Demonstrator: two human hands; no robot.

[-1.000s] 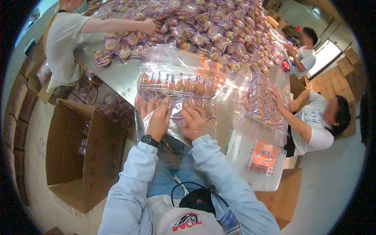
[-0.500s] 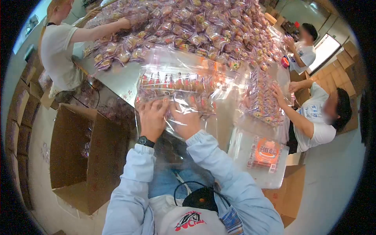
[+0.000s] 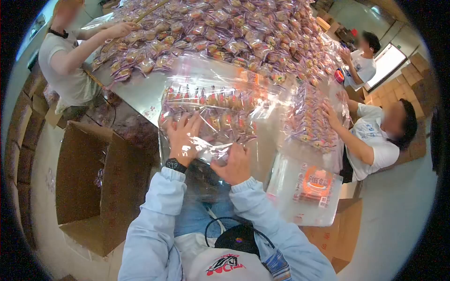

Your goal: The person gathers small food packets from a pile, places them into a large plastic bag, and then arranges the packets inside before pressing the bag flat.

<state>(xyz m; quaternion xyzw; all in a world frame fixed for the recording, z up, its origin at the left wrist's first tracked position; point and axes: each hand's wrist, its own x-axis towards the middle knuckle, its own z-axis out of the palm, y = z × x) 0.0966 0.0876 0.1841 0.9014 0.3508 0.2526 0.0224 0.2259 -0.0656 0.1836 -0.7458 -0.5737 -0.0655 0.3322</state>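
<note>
A large clear plastic bag [image 3: 220,70] with orange print lies in front of me on the table, holding rows of small wrapped snacks [image 3: 215,99]. My left hand [image 3: 184,140], with a black watch at the wrist, lies spread over the near left row, fingers apart. Lower down, my right hand [image 3: 234,166] is at the bag's near edge, its fingers bent around loose film and its thumb pointing left. Glare on the film partly hides the fingertips of both hands.
A big heap of wrapped snacks [image 3: 225,33] covers the far table. Open cardboard boxes stand left [image 3: 84,182] and lower right [image 3: 344,234]. Flat printed bags [image 3: 304,189] lie at right, below another filled bag [image 3: 307,114]. Co-workers stand left [image 3: 70,61] and right [image 3: 372,136].
My right hand has moved down toward me, away from the snack row. My left hand's fingers have spread. The left co-worker's arm has drawn back from the heap.
</note>
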